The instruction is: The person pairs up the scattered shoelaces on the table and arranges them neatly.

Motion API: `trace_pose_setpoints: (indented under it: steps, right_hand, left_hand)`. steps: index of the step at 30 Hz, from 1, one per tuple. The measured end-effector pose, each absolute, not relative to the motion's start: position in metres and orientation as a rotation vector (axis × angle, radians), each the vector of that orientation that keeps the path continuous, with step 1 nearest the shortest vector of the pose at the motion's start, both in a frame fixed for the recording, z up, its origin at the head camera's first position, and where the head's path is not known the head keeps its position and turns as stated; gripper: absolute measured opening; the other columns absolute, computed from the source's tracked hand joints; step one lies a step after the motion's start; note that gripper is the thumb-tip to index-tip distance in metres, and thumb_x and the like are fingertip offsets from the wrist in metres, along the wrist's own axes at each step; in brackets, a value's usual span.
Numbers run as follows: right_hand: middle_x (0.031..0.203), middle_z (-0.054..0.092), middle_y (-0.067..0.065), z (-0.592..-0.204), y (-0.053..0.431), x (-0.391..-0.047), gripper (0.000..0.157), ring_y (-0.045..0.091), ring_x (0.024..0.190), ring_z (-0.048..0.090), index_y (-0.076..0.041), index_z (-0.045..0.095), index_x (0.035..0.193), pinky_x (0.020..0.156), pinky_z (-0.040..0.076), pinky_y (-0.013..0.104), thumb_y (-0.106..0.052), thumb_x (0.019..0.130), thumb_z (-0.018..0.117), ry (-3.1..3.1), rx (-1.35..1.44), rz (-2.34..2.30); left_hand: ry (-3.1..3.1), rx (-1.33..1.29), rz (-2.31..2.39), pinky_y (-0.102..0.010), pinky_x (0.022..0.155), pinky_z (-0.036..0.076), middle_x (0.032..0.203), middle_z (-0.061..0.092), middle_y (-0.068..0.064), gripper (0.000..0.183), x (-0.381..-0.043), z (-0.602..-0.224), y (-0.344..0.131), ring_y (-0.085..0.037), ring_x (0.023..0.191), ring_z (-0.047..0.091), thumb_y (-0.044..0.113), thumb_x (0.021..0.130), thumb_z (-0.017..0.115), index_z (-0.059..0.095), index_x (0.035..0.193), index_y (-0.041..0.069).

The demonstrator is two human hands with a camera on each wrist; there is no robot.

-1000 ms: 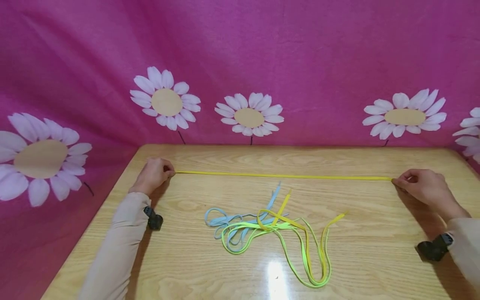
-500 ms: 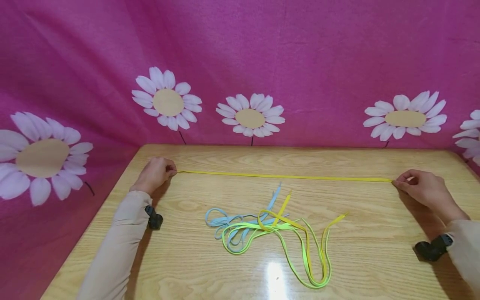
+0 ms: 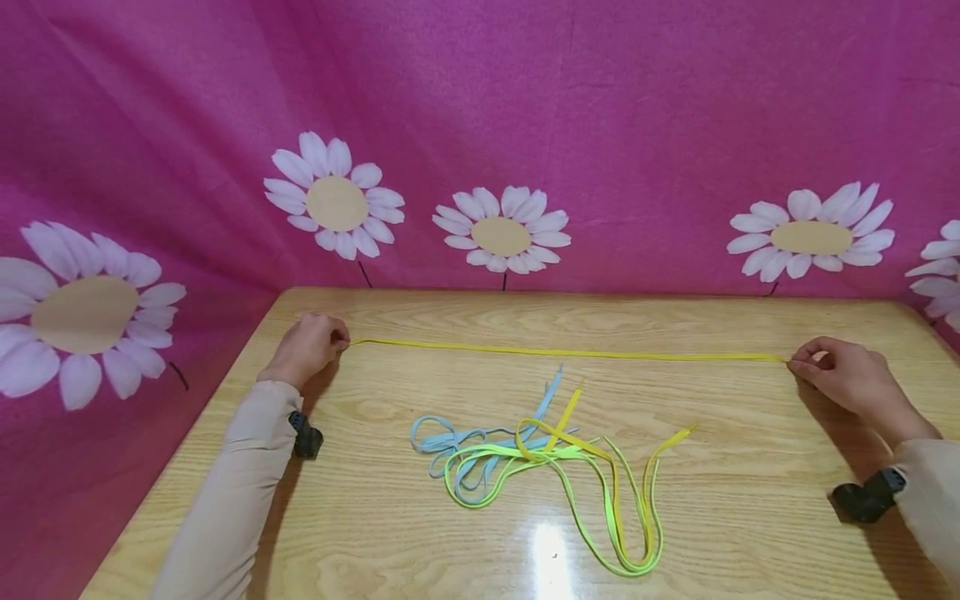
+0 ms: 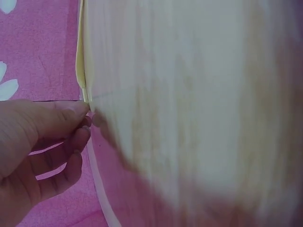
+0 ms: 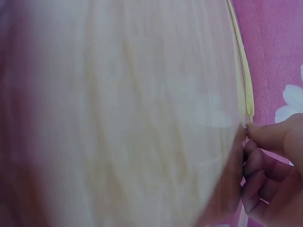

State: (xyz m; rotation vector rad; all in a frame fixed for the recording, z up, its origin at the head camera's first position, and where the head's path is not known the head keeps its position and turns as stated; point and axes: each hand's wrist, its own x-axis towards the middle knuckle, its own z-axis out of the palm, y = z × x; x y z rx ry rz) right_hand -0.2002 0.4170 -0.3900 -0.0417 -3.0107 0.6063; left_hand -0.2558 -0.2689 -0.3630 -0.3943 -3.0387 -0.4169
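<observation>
A yellow shoelace [image 3: 570, 352] runs nearly straight from left to right across the far part of the table. My left hand [image 3: 309, 343] pinches its left end between thumb and forefinger, and the left wrist view shows the lace leaving those fingertips [image 4: 81, 109]. At the other end my right hand [image 3: 847, 375] pinches the tip, also visible at the fingertips [image 5: 253, 126] in the right wrist view. Nearer the person lies a loose pile: a light blue shoelace [image 3: 442, 442], a neon green shoelace [image 3: 573, 508] and a second yellow shoelace [image 3: 615, 492], overlapping one another.
The wooden table [image 3: 390, 533] has its far edge against a magenta cloth [image 3: 637, 125] printed with white daisies. Another stretch of cloth borders the left side. A black wrist camera [image 3: 306, 435] sits on the left sleeve, another black camera [image 3: 866, 497] on the right.
Both hands stay almost in place, still pinching the yellow shoelace's ends. The lace's left end now bows up slightly by the left fingers. The pile has not moved.
</observation>
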Motion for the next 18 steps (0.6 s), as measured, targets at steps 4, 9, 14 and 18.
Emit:
trace_pose_setpoints:
  steps: [4, 9, 14, 18]
  right_hand:
    - [0.072, 0.055, 0.009, -0.389, 0.416, -0.202, 0.018, 0.026, 0.067, 0.048, 0.002, 0.059, 0.096, 0.060, 0.033, 0.034, -0.015, 0.093, 0.062, -3.014, 0.009, 0.581]
    - [0.072, 0.056, 0.009, -0.388, 0.418, -0.204, 0.016, 0.027, 0.067, 0.049, 0.001, 0.059, 0.096, 0.060, 0.033, 0.034, -0.014, 0.093, 0.062, -3.025, 0.025, 0.568]
    - [0.073, 0.058, 0.011, -0.389, 0.420, -0.206, 0.014, 0.030, 0.069, 0.051, 0.001, 0.059, 0.095, 0.062, 0.033, 0.036, -0.012, 0.093, 0.062, -3.027, 0.010, 0.563]
    - [0.076, 0.058, 0.014, -0.390, 0.419, -0.207, 0.015, 0.032, 0.071, 0.051, 0.002, 0.058, 0.097, 0.062, 0.033, 0.037, -0.013, 0.094, 0.060, -3.033, -0.021, 0.579]
  left_hand:
    - [-3.038, -0.416, -0.395, -0.044, 0.076, 0.051, 0.090, 0.070, -0.014, 0.005, -0.255, -0.363, -0.270, -0.029, 0.085, 0.064, 0.000, 0.088, 0.067, 0.072, 0.091, 0.000]
    - [-3.038, -0.416, -0.379, -0.043, 0.074, 0.051, 0.087, 0.069, -0.012, 0.004, -0.255, -0.364, -0.272, -0.027, 0.082, 0.063, 0.001, 0.088, 0.067, 0.071, 0.088, 0.000]
    - [-3.016, -0.422, -0.399, -0.044, 0.075, 0.050, 0.086, 0.069, -0.013, 0.006, -0.259, -0.365, -0.266, -0.030, 0.083, 0.063, 0.003, 0.088, 0.066, 0.071, 0.089, -0.001]
    - [-3.009, -0.394, -0.413, -0.045, 0.077, 0.050, 0.087, 0.069, -0.014, 0.007, -0.263, -0.366, -0.262, -0.032, 0.085, 0.063, 0.003, 0.088, 0.066, 0.071, 0.091, -0.001]
